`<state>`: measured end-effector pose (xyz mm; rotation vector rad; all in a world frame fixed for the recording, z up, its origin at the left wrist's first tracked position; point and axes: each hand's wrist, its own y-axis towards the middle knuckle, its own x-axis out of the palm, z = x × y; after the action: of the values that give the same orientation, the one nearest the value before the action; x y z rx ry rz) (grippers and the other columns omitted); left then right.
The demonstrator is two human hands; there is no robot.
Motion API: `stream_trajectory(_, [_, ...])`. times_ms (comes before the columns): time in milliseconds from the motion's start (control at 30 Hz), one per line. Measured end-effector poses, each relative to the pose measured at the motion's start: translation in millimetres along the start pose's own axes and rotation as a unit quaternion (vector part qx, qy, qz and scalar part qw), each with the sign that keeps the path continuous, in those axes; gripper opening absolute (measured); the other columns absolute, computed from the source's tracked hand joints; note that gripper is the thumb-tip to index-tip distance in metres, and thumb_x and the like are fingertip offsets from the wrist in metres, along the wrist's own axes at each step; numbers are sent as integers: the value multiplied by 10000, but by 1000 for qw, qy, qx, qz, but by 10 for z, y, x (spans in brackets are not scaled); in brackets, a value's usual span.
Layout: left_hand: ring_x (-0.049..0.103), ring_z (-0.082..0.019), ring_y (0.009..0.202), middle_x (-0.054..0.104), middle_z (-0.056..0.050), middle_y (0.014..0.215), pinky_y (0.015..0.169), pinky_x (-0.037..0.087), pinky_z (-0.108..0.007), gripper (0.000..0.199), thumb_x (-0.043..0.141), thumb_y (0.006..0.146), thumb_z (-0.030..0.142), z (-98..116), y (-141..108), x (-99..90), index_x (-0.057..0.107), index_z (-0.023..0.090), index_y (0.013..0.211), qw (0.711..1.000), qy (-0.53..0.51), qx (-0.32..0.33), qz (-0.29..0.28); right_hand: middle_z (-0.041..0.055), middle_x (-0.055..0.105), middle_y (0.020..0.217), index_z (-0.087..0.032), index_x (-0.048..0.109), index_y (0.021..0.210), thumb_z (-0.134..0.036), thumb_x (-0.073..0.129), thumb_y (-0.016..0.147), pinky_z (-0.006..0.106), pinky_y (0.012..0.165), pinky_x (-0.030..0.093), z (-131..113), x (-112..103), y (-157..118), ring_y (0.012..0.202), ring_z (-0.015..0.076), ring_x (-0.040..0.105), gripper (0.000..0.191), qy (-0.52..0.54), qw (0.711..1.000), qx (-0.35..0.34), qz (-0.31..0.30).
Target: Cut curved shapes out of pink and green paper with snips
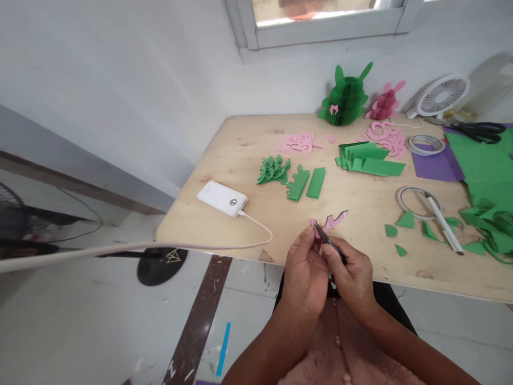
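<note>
At the front edge of the table my left hand (305,267) pinches a small strip of pink paper (331,221) with a jagged, cut outline. My right hand (351,270) is wrapped round a pair of dark scissors (323,235), whose blades lie against the pink paper by my left fingertips. Most of the scissors' handles are hidden in my right hand. Beyond my hands lie a plain folded green paper strip (316,183), a partly cut green piece (298,184) and a pile of small green cutouts (273,170).
A white power bank (223,198) with a cable lies left. Pink cutouts (300,143), green strips (372,159), tape (425,145), a pen (444,223) and black-handled scissors (476,131) lie around. Green (345,101) and pink (385,102) paper figures and a small fan (442,96) stand behind.
</note>
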<state>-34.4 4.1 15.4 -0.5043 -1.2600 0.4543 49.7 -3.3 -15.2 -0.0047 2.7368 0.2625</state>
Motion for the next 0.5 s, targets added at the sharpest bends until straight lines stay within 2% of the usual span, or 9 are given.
stream_trajectory(300, [634,-107,792,677,-53,852,830,471,-227,131,556,830,128,-2,-32,35,684,121,805,1000,-6,-3,9,75,751,975,-190,720,979,-349,530,879,330,749,558,-36,14,-8,871,238,699,267,8,1000,5,13])
stream_trajectory(500, [634,-110,821,679,-49,864,873,466,-240,108,577,817,130,-22,-3,-10,685,127,830,1000,-1,5,-27,66,752,971,-199,720,990,-358,523,884,329,747,560,-53,18,-10,868,235,702,274,6,1000,-1,17])
